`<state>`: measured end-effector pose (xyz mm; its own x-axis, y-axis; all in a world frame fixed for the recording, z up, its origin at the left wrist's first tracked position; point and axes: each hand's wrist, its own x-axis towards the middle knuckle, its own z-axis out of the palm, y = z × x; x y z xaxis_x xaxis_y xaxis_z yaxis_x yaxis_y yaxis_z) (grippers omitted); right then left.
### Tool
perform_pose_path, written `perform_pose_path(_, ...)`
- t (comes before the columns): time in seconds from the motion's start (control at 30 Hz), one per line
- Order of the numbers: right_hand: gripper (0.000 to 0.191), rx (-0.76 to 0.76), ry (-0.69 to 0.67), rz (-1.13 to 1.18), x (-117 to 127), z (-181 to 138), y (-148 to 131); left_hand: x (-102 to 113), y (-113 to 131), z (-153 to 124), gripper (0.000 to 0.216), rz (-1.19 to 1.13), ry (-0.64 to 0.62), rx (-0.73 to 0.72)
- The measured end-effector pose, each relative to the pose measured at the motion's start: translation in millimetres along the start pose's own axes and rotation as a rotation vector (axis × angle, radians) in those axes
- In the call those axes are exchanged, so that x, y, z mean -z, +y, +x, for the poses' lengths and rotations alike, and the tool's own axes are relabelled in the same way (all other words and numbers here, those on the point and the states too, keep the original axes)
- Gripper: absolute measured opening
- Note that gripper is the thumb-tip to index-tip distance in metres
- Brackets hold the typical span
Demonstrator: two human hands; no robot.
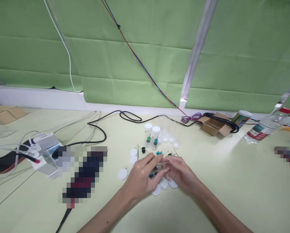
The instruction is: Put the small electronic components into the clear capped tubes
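My left hand (143,173) is closed around a clear plastic tube (157,168), which lies sideways and is partly hidden by the fingers. My right hand (182,174) meets it at the tube's right end, pinching a thin metal wire piece (165,163). Just beyond the hands stand two clear tubes with white lids, one with a green part inside (148,139), the other with a blue part inside (156,142). Small blue (159,152) and black (143,150) parts with thin wires lie close by. White round lids (122,174) surround the hands, several of them partly covered.
A power strip (47,152) with cables is at the left, near a blurred dark object (86,174). Black cable (132,120) runs along the back. A small open carton (211,126), a canister (242,119) and a water bottle (263,127) stand at the right.
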<state>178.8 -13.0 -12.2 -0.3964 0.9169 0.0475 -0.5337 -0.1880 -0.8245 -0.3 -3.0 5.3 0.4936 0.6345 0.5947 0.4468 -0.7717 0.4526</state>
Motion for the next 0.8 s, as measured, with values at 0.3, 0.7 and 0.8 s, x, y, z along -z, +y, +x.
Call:
perform_pose_path(0.3, 0.024, 0.004, -0.013, 0.059, 4.0, 0.6, 4.2, -1.6, -0.8, -0.2, 0.037, 0.027, 0.017, -0.024)
perform_pose_path(0.7, 0.022, 0.009, 0.001, -0.002, 1.6, 1.2, 2.5, -2.2, -1.0, -1.0, 0.036, 0.050, 0.017, -0.062)
perform_pose_path(0.8, 0.022, 0.003, 0.010, -0.015, 0.9, 0.9, 1.7, -2.3, -1.4, -1.3, 0.037, 0.044, 0.010, -0.064)
